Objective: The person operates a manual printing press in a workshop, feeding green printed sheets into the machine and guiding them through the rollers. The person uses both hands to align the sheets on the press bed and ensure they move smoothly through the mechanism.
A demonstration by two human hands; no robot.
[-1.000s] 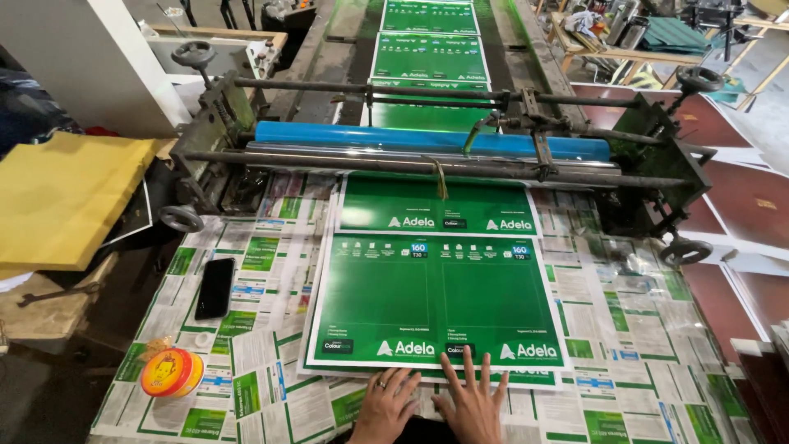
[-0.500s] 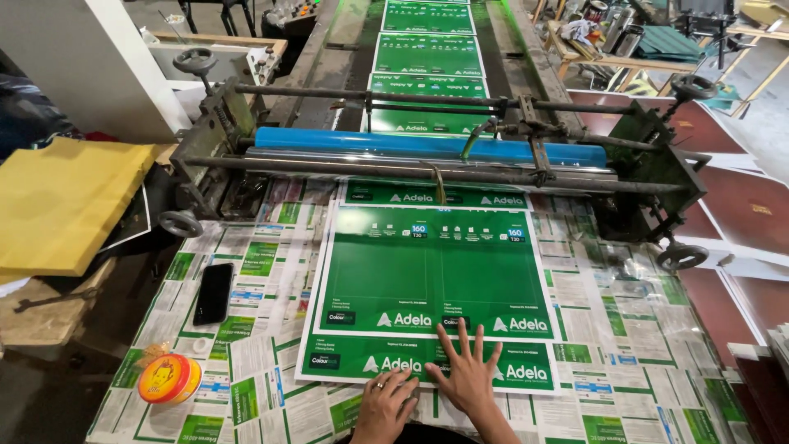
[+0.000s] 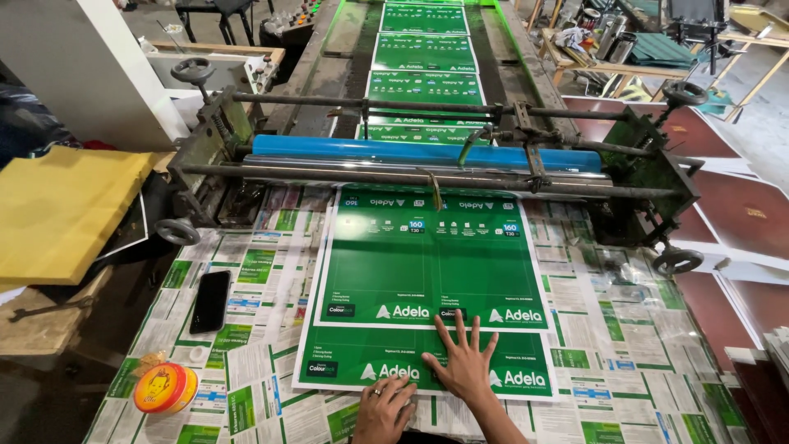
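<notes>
Sheets: top green printed sheet [image 3: 431, 259] now fed further out from blue roller [image 3: 411, 154] vs 1 s ago, overlapping lower sheet [image 3: 345, 368]. R hand [image 3: 464, 362] flat, fingers spread, gripping nothing; L hand [image 3: 385, 409] loosely curled at sheet edge, worktop [image 3: 625, 329] otherwise unchanged.

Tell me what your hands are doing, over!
Left hand knuckles-down on lower green printed sheet. Right hand spread flat where top sheet overlaps it. Blue roller behind; nothing blocking.
</notes>
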